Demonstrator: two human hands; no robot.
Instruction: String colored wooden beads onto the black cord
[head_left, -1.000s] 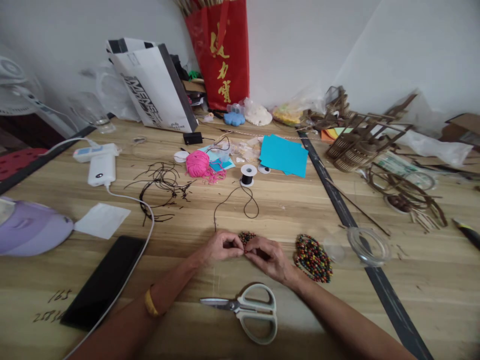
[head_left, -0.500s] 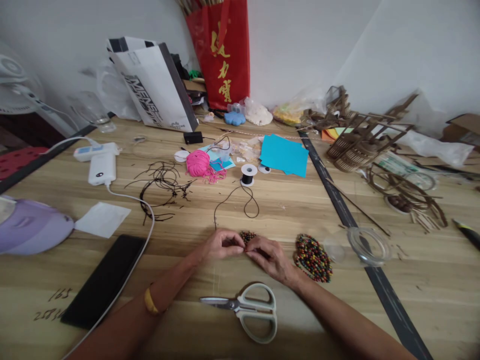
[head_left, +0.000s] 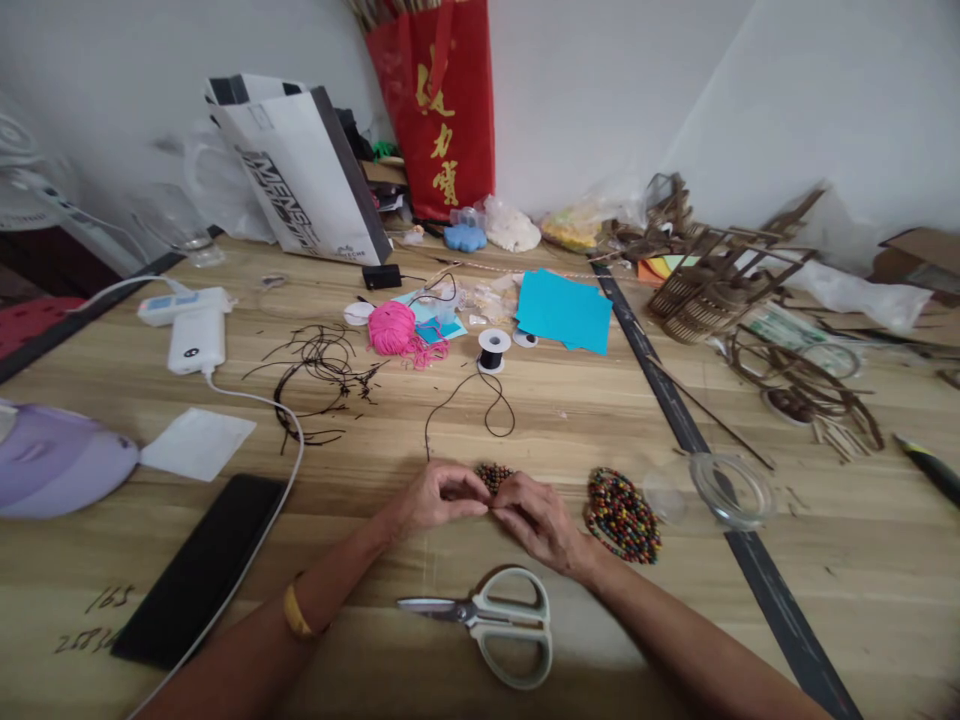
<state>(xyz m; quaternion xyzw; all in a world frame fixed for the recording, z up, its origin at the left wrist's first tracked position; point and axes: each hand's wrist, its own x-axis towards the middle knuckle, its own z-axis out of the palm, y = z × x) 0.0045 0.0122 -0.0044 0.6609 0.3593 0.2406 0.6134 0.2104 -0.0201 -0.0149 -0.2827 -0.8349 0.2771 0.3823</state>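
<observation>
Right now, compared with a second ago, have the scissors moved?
No. The scissors lie in the same place relative to the black stripe on their right; only the whole view has shifted slightly.

Bold dark capitals slanting down the front of the white paper bag (head_left: 300,180) spelled MENS; I couldn't make out the smaller line near its bottom edge. The red bag (head_left: 466,110) carried three gold Chinese characters in a column, the top one looking like 健, then 力 and 寶. Handwritten on the counter (head_left: 375,420) were 165 and, beneath it, 2583, its end running up to the black slab (head_left: 199,570). Lettering on the fan (head_left: 19,140) was too blurred to read.
</observation>
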